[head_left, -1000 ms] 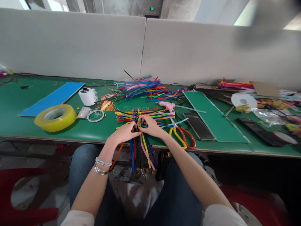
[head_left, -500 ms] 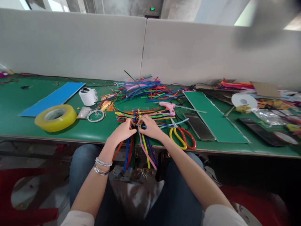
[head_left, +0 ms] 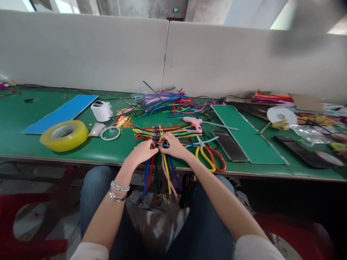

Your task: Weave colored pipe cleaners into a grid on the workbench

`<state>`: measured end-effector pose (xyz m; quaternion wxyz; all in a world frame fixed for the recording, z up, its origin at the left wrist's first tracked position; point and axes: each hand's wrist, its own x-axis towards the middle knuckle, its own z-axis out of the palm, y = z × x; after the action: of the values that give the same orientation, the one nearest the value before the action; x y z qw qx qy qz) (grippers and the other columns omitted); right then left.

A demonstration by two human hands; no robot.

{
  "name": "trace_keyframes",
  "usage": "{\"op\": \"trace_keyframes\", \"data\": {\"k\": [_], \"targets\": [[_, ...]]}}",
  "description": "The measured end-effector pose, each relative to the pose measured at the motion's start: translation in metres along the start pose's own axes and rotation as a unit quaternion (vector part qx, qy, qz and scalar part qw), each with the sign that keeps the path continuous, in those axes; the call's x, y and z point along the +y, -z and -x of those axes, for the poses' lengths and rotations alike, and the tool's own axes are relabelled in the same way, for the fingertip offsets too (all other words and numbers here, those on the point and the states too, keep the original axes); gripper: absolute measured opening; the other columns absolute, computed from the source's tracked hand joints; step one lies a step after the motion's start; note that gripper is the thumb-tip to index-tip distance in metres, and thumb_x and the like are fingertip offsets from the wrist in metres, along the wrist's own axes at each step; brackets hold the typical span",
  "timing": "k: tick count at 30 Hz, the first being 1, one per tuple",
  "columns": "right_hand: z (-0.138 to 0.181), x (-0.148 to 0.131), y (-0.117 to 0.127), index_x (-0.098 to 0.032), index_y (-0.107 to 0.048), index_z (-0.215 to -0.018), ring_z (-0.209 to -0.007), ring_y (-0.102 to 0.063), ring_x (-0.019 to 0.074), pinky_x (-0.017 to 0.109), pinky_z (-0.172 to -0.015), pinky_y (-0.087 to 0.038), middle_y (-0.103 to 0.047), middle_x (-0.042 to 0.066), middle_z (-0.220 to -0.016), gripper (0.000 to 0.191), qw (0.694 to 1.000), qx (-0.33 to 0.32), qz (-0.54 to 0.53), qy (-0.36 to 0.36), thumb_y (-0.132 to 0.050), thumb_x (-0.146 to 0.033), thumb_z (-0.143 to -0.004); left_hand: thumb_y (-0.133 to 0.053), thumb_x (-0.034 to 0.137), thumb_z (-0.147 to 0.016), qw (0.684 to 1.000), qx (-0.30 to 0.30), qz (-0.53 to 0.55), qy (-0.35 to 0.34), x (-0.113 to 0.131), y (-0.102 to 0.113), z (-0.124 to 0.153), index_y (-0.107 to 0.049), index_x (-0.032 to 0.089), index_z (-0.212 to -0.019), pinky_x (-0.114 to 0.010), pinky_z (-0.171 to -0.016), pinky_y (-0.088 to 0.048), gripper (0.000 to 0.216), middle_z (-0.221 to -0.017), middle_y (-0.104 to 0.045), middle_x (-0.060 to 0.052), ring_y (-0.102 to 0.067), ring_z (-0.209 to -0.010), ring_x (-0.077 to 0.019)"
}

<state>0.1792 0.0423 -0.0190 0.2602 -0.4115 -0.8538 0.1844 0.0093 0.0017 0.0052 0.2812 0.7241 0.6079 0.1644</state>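
Observation:
A woven mat of coloured pipe cleaners (head_left: 162,132) lies on the green table (head_left: 32,142) near its front edge. Loose ends of it (head_left: 159,173) hang down over the edge toward my lap. My left hand (head_left: 143,151) is closed, pinching strands at the mat's near edge. My right hand (head_left: 173,144) is closed too, gripping strands right beside it. The two hands almost touch at the fingertips.
A loose heap of pipe cleaners (head_left: 170,101) lies behind the mat. Red and yellow scissors (head_left: 210,157), a pink glue gun (head_left: 193,122) and a phone (head_left: 229,144) sit to the right. A yellow tape roll (head_left: 64,134), white roll (head_left: 101,110) and blue sheet (head_left: 61,112) lie left.
My hands stay on the mat's near edge with small finger shifts. The hanging strands have swung slightly, the orange one moving in under my left hand.

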Motion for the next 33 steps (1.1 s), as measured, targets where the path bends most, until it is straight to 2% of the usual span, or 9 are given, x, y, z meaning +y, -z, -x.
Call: {"op": "trace_keyframes", "data": {"k": [9, 17, 33], "targets": [[0.0000, 0.0032, -0.0008, -0.019, -0.056, -0.084, -0.078, -0.051, 0.0156, 0.029, -0.073, -0.041, -0.049, 0.002, -0.085, 0.015, 1.000, 0.017, -0.011, 0.022, -0.057, -0.019, -0.070, -0.047, 0.031, -0.076, 0.999, -0.007, -0.009, -0.030, 0.0019, 0.0019, 0.0001, -0.055, 0.018, -0.069, -0.026, -0.060, -0.036, 0.017, -0.074, -0.064, -0.005, -0.057, -0.069, -0.0184], [0.0007, 0.0001, -0.0010, -0.018, -0.055, -0.082, -0.075, -0.051, 0.0150, 0.027, -0.070, -0.041, -0.052, 0.002, -0.082, 0.012, 0.999, 0.031, -0.002, 0.031, -0.056, -0.019, -0.071, -0.040, 0.032, -0.079, 1.000, -0.018, -0.019, -0.006, 0.0041, 0.0022, 0.0015, -0.052, 0.017, -0.061, -0.026, -0.056, -0.033, 0.026, -0.069, -0.063, -0.006, -0.055, -0.065, -0.0180], [0.0011, 0.0011, 0.0009, -0.018, -0.053, -0.084, -0.075, -0.052, 0.0153, 0.027, -0.068, -0.041, -0.054, 0.002, -0.081, 0.012, 0.999, 0.016, 0.002, 0.040, -0.055, -0.020, -0.073, -0.042, 0.035, -0.076, 1.000, -0.006, 0.018, 0.006, 0.0006, 0.0013, -0.0021, -0.056, 0.017, -0.068, -0.026, -0.063, -0.038, 0.023, -0.079, -0.066, -0.005, -0.058, -0.074, -0.0191]]}}
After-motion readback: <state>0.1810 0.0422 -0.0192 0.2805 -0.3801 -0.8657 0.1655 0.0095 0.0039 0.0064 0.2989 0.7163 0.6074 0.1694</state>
